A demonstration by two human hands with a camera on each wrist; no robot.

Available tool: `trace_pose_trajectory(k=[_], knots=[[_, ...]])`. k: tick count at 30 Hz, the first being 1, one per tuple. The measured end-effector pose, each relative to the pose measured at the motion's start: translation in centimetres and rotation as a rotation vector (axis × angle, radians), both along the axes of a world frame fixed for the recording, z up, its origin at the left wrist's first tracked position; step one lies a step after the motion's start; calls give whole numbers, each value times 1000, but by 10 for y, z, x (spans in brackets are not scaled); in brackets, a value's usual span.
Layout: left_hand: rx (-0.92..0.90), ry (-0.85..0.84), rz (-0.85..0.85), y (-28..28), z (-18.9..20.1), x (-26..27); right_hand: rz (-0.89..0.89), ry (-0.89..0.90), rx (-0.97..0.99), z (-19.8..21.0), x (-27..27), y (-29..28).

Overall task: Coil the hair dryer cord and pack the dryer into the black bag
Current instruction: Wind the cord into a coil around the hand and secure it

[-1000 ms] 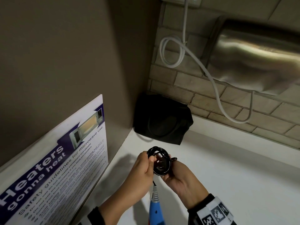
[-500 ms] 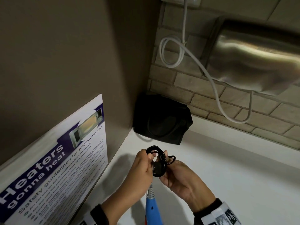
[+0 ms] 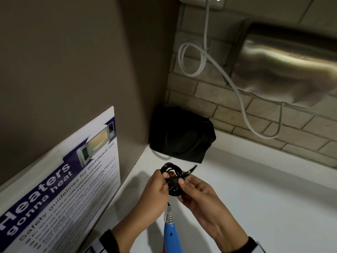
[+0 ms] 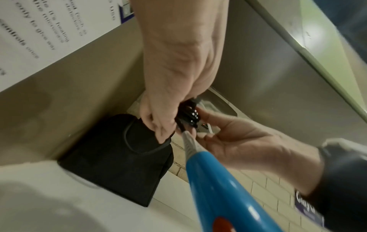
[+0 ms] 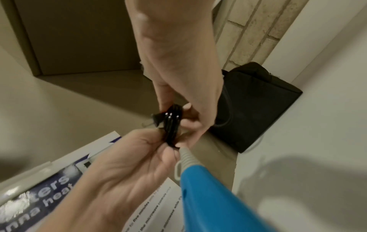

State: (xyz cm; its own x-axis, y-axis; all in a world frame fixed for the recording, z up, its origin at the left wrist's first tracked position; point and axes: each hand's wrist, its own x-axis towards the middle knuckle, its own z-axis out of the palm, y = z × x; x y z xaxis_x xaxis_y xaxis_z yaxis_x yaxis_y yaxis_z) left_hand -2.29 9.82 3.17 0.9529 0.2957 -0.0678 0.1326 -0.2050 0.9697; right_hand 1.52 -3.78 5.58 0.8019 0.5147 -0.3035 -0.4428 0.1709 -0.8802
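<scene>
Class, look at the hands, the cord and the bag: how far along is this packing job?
Done: the black cord is wound into a small bundle of loops. In hand: the left hand and right hand both pinch that bundle, with the blue hair dryer hanging below. Left: the black bag sits in the corner; the dryer is not yet inside.

— From where does the head view look?

— From above, forward and down into the corner, with both hands low in the picture.

— And the wrist views?

— Each looks from very near along its own forearm to the fingers. The left wrist view faces up toward the corner; the right wrist view faces toward the poster (image 5: pixel 59 185).

— What do they share?

— The cord bundle (image 3: pixel 173 181) and the black bag (image 4: pixel 119 158).
</scene>
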Motion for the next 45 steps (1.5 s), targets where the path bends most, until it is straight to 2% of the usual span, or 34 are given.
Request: trace_pose_trajectory(k=[5, 8, 10, 12, 15, 17, 19, 24, 28, 33, 35, 38, 40, 43, 45], knots=[[-175, 58, 11, -5, 2, -1, -47, 254, 43, -1, 0, 7], [-178, 28, 18, -6, 6, -5, -31, 411, 90, 1, 0, 9], [-194, 3, 42, -7, 10, -7, -5, 445, 105, 6, 0, 9], [-199, -16, 51, -7, 13, -8, 60, 421, 107, 11, 0, 9], [-217, -25, 39, -8, 14, -8, 147, 215, -29, 13, -1, 7], [-256, -23, 47, -10, 14, -7, 163, 72, -116, 11, -3, 7], [-322, 10, 88, -10, 13, -5, 146, 29, -160, 10, -6, 5], [-496, 30, 173, -3, 3, 0, 185, 21, -202, 10, -17, -4], [-741, -14, 210, 7, 2, 5, 180, 127, -162, 6, -25, -21], [-908, -92, 168, 12, 7, 6, 220, 230, -117, -2, -33, -46], [-901, -97, 173, 5, 8, 5, 272, 176, -192, -6, -32, -50], [-722, -98, 187, -6, 9, 7, 376, -101, -457, -3, -33, -45], [-604, -102, 184, -10, 10, 8, 416, -240, -547, 0, -33, -40], [-494, -103, 180, -15, 13, 6, 326, -258, -489, 2, -32, -26], [-482, -105, 195, -15, 13, 5, 233, -293, -523, 5, -34, -17]])
